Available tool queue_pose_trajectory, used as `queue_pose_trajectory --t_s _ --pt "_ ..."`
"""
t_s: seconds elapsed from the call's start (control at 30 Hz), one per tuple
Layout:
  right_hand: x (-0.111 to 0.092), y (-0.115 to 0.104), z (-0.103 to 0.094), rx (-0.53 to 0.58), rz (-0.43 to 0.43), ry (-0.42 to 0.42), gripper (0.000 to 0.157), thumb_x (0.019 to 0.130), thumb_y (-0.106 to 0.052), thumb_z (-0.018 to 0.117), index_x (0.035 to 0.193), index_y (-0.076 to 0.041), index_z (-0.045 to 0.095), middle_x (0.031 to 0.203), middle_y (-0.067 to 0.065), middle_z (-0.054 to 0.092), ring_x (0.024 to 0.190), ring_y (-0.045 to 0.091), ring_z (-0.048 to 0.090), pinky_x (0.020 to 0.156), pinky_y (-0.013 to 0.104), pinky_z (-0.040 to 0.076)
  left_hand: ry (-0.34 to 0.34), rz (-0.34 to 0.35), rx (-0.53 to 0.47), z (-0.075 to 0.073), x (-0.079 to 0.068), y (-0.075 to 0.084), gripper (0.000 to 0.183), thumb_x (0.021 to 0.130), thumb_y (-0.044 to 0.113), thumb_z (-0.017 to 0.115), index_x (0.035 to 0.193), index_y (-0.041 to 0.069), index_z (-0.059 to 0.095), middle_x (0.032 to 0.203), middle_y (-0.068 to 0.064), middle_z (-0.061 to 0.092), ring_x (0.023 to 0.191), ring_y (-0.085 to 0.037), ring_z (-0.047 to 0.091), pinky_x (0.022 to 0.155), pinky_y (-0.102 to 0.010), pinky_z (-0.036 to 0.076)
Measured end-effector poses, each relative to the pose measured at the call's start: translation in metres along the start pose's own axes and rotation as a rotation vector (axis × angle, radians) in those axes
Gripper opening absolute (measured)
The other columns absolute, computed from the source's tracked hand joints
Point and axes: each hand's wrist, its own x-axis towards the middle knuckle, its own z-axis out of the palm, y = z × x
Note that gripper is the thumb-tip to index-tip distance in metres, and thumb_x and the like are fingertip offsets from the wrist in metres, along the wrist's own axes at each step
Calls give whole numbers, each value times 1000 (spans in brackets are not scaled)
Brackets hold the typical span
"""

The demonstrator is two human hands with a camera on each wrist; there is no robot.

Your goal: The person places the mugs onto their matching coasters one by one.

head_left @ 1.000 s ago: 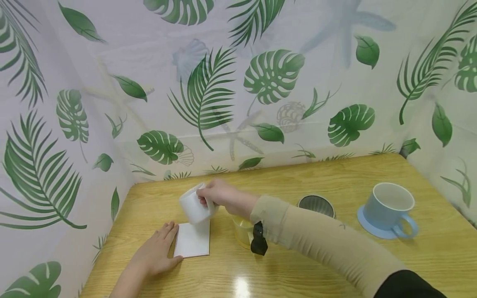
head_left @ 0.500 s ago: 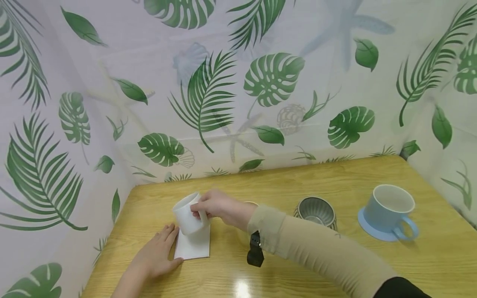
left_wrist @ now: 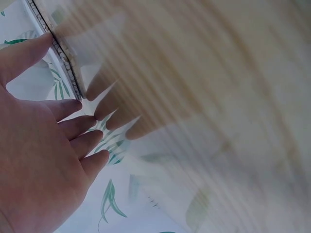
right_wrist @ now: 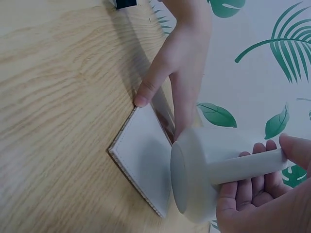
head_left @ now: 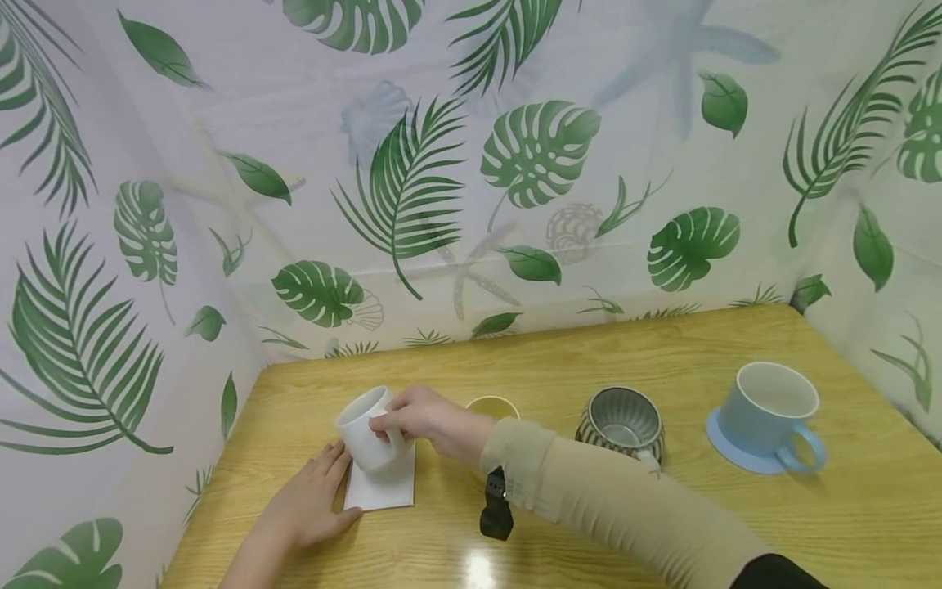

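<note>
A white mug [head_left: 362,433] tilts a little over a square white coaster [head_left: 383,487] with stitched edges. My right hand [head_left: 423,419] grips the mug by its handle, fingers curled through it, as the right wrist view shows. In that view the mug's base [right_wrist: 179,177] hangs close over the coaster's far part. My left hand [head_left: 309,499] lies with straight fingers along the coaster's left side, its thumb at the near left corner. From the left wrist view, the left fingertips [left_wrist: 73,104] meet the coaster's edge [left_wrist: 63,58].
Behind my right forearm stands a yellow cup [head_left: 495,406], mostly hidden. Farther right are a grey ribbed cup [head_left: 624,419] and a blue mug [head_left: 758,417] on a round blue coaster [head_left: 717,442]. A leaf-print cloth [head_left: 530,204] walls the wooden table [head_left: 574,523].
My right hand has brought the white mug left and down, nearer the coaster, and its tilt has lessened. The ribbed cup shows more fully. My left hand stays in place.
</note>
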Motion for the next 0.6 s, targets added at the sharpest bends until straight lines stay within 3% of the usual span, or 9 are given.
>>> queue_pose_trajectory --t_s 0.2,0.43,0.6 --pt "1 4 3 28 28 30 21 97 -18 79 85 -2 75 101 4 76 93 16 62 104 44 57 2 -1 -1 -1 0 0 90 92 41 78 157 -9 41 170 -28 33 157 -50 33 126 -64 35" --pt "-1 7 10 52 33 67 19 94 -17 82 87 -1 76 102 4 75 92 15 60 94 35 58 1 -2 -2 0 1 0 91 91 43 78 157 -8 42 170 -28 33 157 -50 33 126 -64 35" --pt "-6 10 15 50 19 75 18 93 -16 82 92 1 77 101 2 73 90 14 59 94 36 58 12 1 -3 0 0 0 90 91 42 79 157 -8 43 169 -28 35 156 -50 35 125 -64 36"
